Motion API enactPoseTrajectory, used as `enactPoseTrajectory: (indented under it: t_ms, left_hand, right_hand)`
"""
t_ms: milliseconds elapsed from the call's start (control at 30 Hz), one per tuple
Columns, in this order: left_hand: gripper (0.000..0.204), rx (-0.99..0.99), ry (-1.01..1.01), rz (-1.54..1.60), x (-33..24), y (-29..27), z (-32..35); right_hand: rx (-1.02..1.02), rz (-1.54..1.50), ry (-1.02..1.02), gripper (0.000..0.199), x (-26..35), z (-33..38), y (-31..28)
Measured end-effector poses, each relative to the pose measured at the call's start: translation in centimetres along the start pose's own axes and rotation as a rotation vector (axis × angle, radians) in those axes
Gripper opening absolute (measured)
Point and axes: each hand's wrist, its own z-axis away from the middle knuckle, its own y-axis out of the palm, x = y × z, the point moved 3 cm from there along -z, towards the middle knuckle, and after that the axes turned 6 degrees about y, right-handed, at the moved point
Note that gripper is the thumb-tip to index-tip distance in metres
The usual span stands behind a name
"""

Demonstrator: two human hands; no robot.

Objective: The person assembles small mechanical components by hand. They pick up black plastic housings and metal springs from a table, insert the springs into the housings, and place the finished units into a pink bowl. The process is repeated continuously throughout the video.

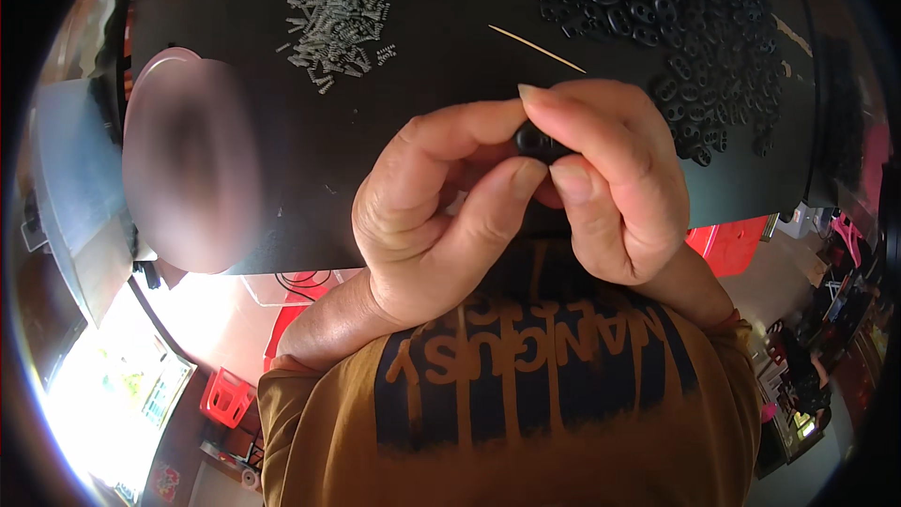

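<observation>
Head — black piece (535, 140), between 2 grips (427, 207) (619, 178)

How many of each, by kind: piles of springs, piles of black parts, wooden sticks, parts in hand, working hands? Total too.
Spring pile: 1
Black parts pile: 1
Wooden stick: 1
Held black part: 1
Hands (left hand, right hand): 2
Total: 6, counting each pile as one; single pieces overlap too much to count.

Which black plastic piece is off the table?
The black plastic piece pinched between the left hand and right hand; the others lie in the heap on the table, upper right.
</observation>
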Motion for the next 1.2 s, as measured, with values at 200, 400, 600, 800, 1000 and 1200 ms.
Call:
enactPoseTrajectory:
  t_ms: [200,400,600,800,1000,1200]
  left_hand:
    - [0.022,-0.095,-0.122,-0.201,-4.1,-2.0,0.2]
    - [0.026,-0.743,0.306,-0.785,-7.3,-8.1,1.7]
    - [0.023,-0.623,0.511,-1.107,-7.9,-8.7,1.7]
    - [0.017,0.295,0.299,-1.227,-4.1,-0.5,-3.8]
    - [0.012,0.523,0.352,-1.281,-1.0,2.8,-6.9]
    - [0.010,0.534,0.343,-1.384,1.2,4.2,-8.3]
  right_hand:
    - [-0.083,-0.088,0.079,0.038,0.7,0.8,-0.1]
    - [-0.083,-0.129,0.066,0.034,0.6,1.0,0.3]
    - [0.089,-0.193,-0.001,0.017,1.3,0.9,1.3]
    - [0.121,-0.196,0.106,0.035,1.1,2.9,0.4]
    - [0.071,-0.194,0.171,0.036,0.5,3.8,-0.4]
    - [0.118,-0.204,0.208,0.036,0.2,3.7,-1.0]
